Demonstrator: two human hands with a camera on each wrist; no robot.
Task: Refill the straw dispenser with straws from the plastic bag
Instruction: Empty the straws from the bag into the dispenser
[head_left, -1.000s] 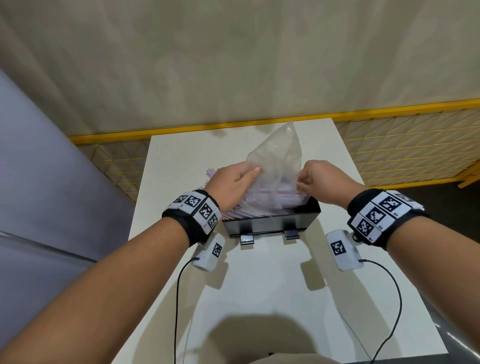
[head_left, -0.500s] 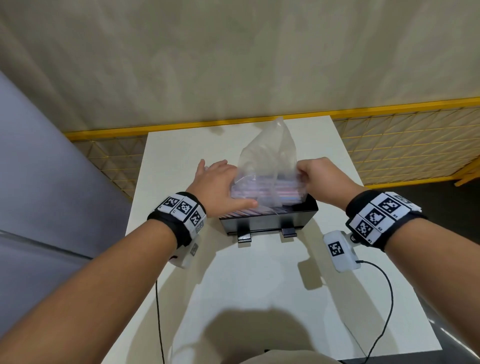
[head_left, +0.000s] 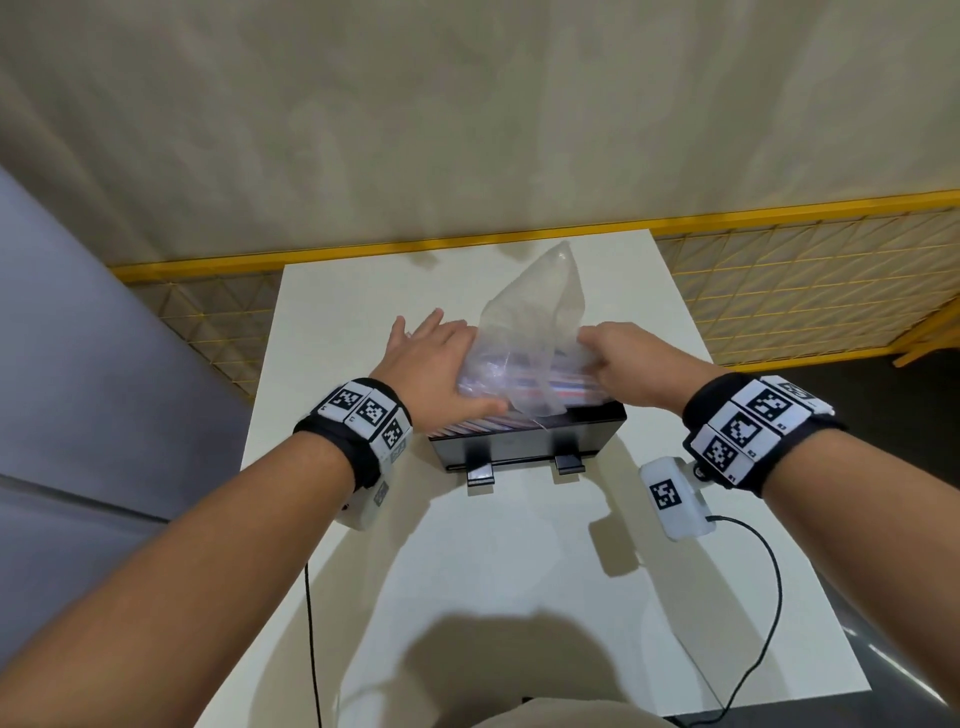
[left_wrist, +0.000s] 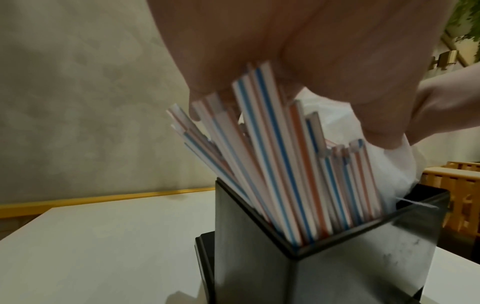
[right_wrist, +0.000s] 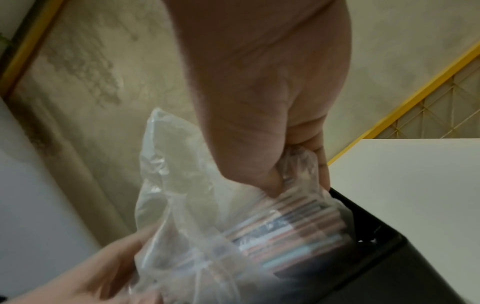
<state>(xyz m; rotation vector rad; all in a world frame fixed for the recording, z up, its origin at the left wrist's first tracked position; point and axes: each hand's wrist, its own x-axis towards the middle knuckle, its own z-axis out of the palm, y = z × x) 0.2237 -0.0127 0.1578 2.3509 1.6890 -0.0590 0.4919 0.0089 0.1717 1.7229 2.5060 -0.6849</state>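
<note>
Sits near the middle of the white bench (head_left: 519, 571), a black straw dispenser (head_left: 524, 434), open at the top and crammed with striped straws (head_left: 470, 427) lying across it. Draped over its 3 o'clock half, a clear plastic bag (head_left: 530, 332), peak up, apparently so the last straws slide out as the film is drawn away. Pinches the bag's lower edge at the dispenser's 3 o'clock end: right hand (head_left: 631, 366), fingers curled tight on the film. Lies flat at 9 o'clock: left hand (head_left: 434, 366), fingers straight and spread, palm on the protruding straw ends, probably to hold and level them; gripping nothing. Both wrists low, forearms converging on the box.
</note>
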